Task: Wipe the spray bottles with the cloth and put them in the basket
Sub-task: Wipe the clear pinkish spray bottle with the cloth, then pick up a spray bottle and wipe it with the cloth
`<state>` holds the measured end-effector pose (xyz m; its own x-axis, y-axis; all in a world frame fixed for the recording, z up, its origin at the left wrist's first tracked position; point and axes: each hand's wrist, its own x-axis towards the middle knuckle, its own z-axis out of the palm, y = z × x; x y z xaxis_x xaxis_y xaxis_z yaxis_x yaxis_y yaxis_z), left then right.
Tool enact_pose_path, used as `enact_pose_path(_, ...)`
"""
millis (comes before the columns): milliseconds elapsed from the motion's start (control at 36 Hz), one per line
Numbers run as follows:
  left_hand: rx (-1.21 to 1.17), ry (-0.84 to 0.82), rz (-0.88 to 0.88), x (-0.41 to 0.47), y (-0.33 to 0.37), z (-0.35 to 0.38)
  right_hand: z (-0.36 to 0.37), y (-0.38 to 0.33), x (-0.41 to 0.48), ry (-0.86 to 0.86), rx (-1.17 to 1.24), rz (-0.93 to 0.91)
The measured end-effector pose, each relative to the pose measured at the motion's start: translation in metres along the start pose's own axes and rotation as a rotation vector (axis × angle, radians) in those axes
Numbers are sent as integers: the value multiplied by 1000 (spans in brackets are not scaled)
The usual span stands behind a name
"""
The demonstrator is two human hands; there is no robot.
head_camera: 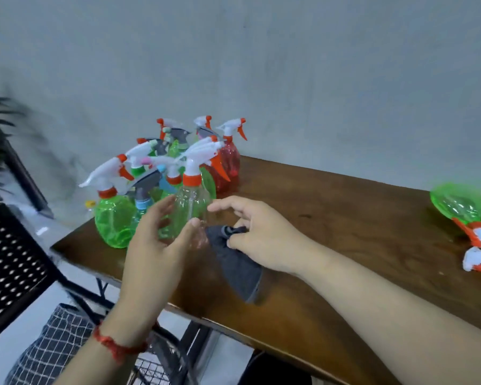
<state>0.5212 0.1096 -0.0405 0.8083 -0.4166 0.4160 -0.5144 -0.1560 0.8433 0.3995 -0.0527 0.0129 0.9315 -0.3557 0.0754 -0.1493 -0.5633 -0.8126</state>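
A dark wooden table [345, 223] stood against a plain grey wall [289, 65]; spray bottles [178, 162] clustered at its far left corner. The left hand [156, 240] curved around a clear bottle [190, 207] — fingers [161, 207] spread, thumb against its front, not closed tight; the right hand [258, 237] pinched a grey cloth [233, 259] just beside that bottle, index finger extended — cloth draped onto the table.
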Motion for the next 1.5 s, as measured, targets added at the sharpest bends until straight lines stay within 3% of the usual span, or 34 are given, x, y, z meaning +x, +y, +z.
enact_pose_path(500,150,20,-41,-16,-36,2,32,7,12,-63,1,123)
enact_pose_path(722,179,102,31,-26,-35,13,15,24,-1,93,208,140)
enact_pose_path(833,4,-104,118,-41,-6,24,-2,29,-20,140,375,161)
enact_pose_path(917,-213,-349,-21,-45,21,41,-17,29,-38,135,479,155)
enact_pose_path(1056,-360,-367,-71,-42,47,70,-46,31,-72,197,528,128)
enact_pose_path(1222,-300,-400,96,-45,85,102,-82,44,-115,344,466,114)
enact_pose_path(1417,-288,-667,160,-57,141,160,-131,73,-172,545,524,26)
enact_pose_path(1500,-265,-672,250,-65,162,189,-153,89,-198,607,461,23)
